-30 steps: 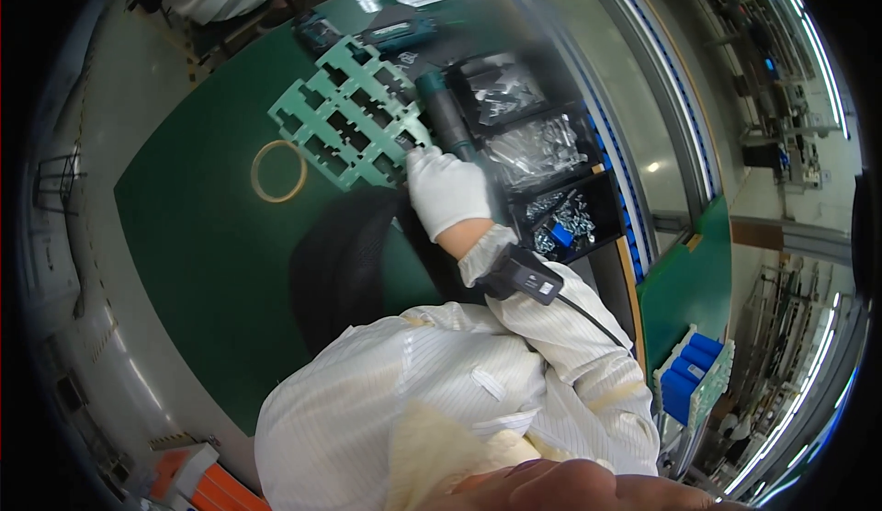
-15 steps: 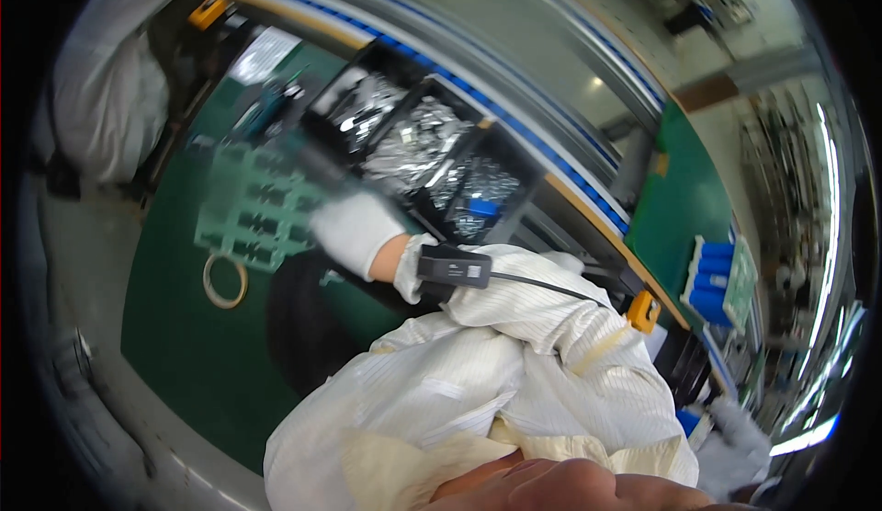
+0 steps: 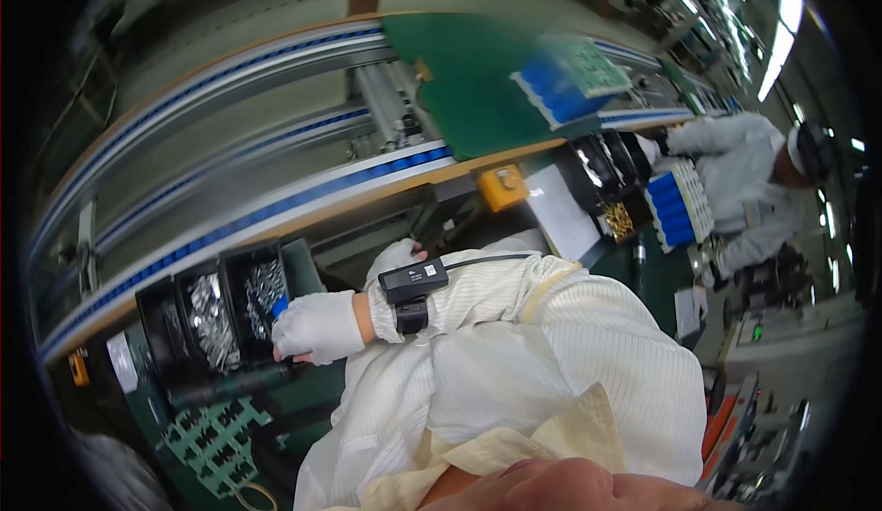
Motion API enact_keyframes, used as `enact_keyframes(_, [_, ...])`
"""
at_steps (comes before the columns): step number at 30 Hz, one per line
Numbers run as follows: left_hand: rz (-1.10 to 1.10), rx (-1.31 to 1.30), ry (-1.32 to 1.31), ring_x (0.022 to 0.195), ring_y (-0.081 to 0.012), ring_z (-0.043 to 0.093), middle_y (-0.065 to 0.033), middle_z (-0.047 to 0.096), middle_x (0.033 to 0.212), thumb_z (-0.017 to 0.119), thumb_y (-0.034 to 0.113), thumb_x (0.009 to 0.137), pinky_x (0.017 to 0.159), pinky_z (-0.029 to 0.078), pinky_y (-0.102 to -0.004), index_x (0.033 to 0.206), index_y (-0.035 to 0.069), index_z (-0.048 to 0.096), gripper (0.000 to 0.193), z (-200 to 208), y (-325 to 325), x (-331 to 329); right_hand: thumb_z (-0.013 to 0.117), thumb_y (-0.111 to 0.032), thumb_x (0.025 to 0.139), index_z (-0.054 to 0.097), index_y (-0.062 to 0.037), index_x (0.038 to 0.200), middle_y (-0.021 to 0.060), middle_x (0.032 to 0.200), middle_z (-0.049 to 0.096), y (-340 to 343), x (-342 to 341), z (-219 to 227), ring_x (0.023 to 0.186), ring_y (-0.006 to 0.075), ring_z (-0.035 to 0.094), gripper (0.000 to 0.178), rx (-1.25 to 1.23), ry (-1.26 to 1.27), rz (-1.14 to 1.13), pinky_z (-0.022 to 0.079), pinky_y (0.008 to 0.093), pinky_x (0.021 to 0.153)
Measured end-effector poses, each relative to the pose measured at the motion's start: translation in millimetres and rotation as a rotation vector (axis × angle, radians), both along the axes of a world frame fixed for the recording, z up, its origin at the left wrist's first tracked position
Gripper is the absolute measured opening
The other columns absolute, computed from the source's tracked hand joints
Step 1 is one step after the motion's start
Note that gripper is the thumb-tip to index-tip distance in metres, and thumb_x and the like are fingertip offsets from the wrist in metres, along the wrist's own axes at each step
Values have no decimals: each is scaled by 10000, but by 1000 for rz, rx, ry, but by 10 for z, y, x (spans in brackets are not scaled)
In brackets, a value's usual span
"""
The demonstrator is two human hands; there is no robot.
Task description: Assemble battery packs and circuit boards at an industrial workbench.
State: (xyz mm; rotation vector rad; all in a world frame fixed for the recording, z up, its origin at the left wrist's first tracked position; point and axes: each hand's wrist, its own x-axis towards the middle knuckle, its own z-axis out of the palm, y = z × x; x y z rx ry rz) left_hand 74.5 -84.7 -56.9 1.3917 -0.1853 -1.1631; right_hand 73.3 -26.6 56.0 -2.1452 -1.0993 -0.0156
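Observation:
My right hand (image 3: 317, 329), white-gloved with bare fingertips, reaches left with its fingers curled at the near edge of the black bin of small metal parts (image 3: 257, 295). A blue piece (image 3: 279, 306) shows in that bin beside the knuckles. Just below the fingertips ends a long dark rod-shaped tool (image 3: 230, 387); whether I grip it is hidden. Beyond my right forearm, partly covered by it, my left hand (image 3: 397, 257) shows bent fingers; what they hold cannot be made out. A pale green cut-out plate (image 3: 216, 442) lies at the lower left.
Other black bins hold silvery parts (image 3: 209, 318). A roller rail (image 3: 230, 221) crosses beyond them. A yellow box (image 3: 502, 187), a white sheet (image 3: 560, 212) and a blue block rack (image 3: 570, 79) are to the right. A co-worker (image 3: 744, 171) sits at the far right. A tape roll (image 3: 257, 497) lies low left.
The view has swung to the right, so bins and green plate appear farther left and lower. My right hand has shifted from beside the plate to the bin with the blue piece.

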Motion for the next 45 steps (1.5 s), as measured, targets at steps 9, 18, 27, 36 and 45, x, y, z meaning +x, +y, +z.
enact_keyframes(9, [-8, 15, 30, 839, -200, 598, -94, 615, 884, 496, 182, 847, 712, 475, -302, 943, 25, 559, 195, -341, -7, -130, 613, -122, 724, 663, -100, 902, 74, 858, 632, -714, -370, 287, 831, 276, 584, 186, 55, -85, -201, 467, 384, 737])
enact_keyframes(18, [-127, 6, -683, 836, -237, 601, -104, 615, 876, 512, 181, 835, 720, 475, -324, 924, 42, 567, 174, -549, 225, -122, 596, -127, 740, 653, -63, 916, 111, 862, 629, -1582, -904, 19, 841, 308, 586, 196, 75, 60, -521, 470, 395, 751])
enact_keyframes(27, [-504, 258, -1187, 922, -348, 569, -151, 612, 956, 562, 234, 804, 764, 469, -362, 938, 85, 592, 203, -737, 136, 65, 595, -107, 780, 643, -65, 911, 105, 853, 627, -1848, -1171, -155, 836, 300, 583, 146, 170, 67, -726, 473, 382, 746])
enact_keyframes(36, [-388, 226, -925, 948, -367, 560, -176, 611, 986, 523, 275, 824, 778, 465, -395, 942, 82, 606, 240, -755, 146, 21, 593, -115, 778, 644, -60, 903, 106, 840, 623, -1844, -1160, -187, 824, 299, 582, 145, 193, 60, -728, 471, 382, 741])
enact_keyframes(45, [-286, 144, -774, 955, -355, 560, -173, 616, 967, 483, 251, 847, 789, 461, -394, 938, 76, 609, 235, -1024, 168, 48, 583, -102, 789, 638, -67, 915, 111, 859, 632, -1822, -1138, -223, 823, 299, 586, 141, 180, 47, -707, 474, 376, 734])
